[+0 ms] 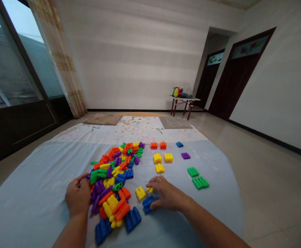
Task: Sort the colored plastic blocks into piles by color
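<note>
A heap of coloured plastic bullet-shaped blocks [115,172] lies on a pale blue sheet [36,193]. My left hand [77,196] rests at the heap's left edge with its fingers curled over a purple block. To the right, my right hand [167,194] lies low on the sheet, fingers bent around a small yellow piece [150,189], thumb against a blue block [147,203]. A yellow block [140,193] sits just left of that hand. Sorted groups lie beyond: orange [158,145], yellow [162,158], blue [179,144], purple [185,155], green [198,177].
The sheet covers a floral mat [129,129] on a tiled floor [269,179]. A small red-legged table [183,101] with toys stands at the far wall. Brown mats [102,119] lie beyond. Dark doors [238,79] are on the right, windows and a curtain [60,58] on the left.
</note>
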Demonstrator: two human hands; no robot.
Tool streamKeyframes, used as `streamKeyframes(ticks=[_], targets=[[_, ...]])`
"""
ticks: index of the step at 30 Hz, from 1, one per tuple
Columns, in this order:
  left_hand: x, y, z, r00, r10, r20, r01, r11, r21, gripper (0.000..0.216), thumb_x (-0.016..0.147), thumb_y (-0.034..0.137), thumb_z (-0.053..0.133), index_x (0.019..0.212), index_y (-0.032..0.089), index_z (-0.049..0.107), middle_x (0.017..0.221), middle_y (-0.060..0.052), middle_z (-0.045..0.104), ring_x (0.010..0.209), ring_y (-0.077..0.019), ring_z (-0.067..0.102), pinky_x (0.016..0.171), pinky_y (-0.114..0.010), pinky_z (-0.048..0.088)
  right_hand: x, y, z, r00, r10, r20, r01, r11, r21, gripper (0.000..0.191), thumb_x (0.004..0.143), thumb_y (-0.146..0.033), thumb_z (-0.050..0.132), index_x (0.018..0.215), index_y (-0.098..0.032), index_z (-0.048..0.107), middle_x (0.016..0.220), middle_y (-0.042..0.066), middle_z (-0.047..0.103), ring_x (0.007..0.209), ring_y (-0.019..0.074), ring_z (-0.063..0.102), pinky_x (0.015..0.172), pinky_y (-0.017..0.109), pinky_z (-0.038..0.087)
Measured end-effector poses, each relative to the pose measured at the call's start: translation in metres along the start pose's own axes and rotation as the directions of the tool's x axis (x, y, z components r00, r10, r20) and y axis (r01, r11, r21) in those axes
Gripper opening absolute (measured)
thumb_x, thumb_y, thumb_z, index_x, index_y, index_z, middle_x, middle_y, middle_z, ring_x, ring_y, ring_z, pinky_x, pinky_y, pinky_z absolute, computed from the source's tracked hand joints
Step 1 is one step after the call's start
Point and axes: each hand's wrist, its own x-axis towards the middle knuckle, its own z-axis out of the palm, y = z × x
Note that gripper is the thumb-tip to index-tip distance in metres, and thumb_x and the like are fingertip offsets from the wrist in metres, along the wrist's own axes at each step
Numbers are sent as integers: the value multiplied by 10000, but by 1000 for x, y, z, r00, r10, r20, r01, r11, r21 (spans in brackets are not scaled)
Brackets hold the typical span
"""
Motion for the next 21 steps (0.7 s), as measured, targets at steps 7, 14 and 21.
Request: streamKeyframes(ticks=[7,14,21], targets=[[-2,5,-1,998,63,3,-63,998,6,381,744,336,395,924,155,678,907,-102,643,850,-232,560,839,-367,444,12,6,22,989,-112,-96,132,964,231,515,689,-257,741,1182,-213,601,1205,72,594,1024,189,591,869,298,479],[-10,45,-18,993,-11,118,26,991,-130,399,714,392,477,1000,187,665,783,-29,646,675,-181,556,655,-309,464,11,28,26,930,-173,-323,182,983,-3,422,769,-40,500,1144,-192,616,1200,99,608,1148,183,522,1008,368,374],[-4,61,-34,979,2,202,8,999,-48,378,696,394,511,973,193,670,737,-7,651,696,-184,563,595,-276,414,6,22,16,961,-60,-270,32,994,-106,443,749,-275,683,1177,-179,620,1084,108,618,1021,214,553,921,324,427]])
